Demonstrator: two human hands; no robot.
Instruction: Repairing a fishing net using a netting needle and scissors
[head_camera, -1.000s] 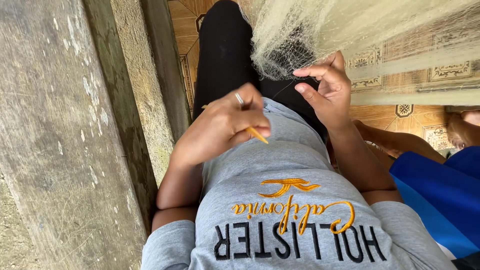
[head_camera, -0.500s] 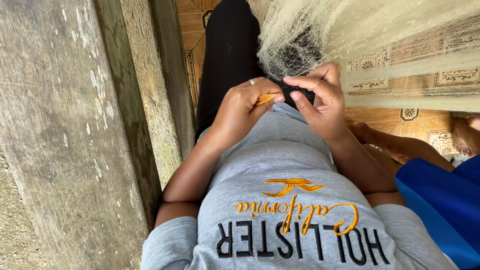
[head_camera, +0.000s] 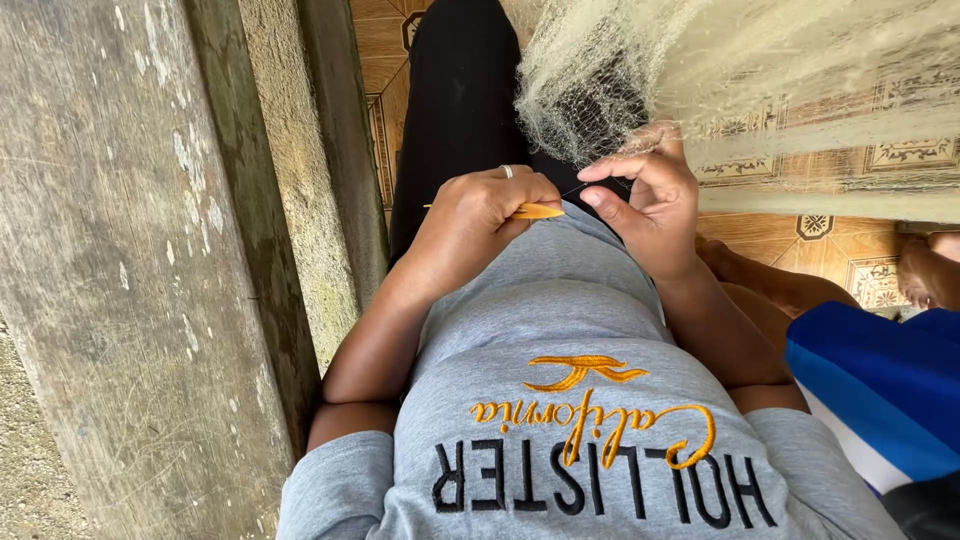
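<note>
Nearest: grey T-shirt (head_camera: 560, 330) w/ orange & black lettering, filling the bottom centre. At right, blue-and-white cloth (head_camera: 880, 390), just beside the person's right forearm. Above the shirt, both hands meet over the lap. Left hand (head_camera: 480, 215), ring on one finger, is closed around a thin orange netting needle (head_camera: 535, 211); its tip pokes out toward the right hand (head_camera: 645, 195). Right hand's fingers curl narrow, pinching the edge of the pale fishing net (head_camera: 640, 70), which bunches up & spreads away to the top right. Black trouser leg (head_camera: 460, 100) runs beyond. Weathered wooden post (head_camera: 130, 270) on left; patterned tile floor (head_camera: 840, 240) furthest.
</note>
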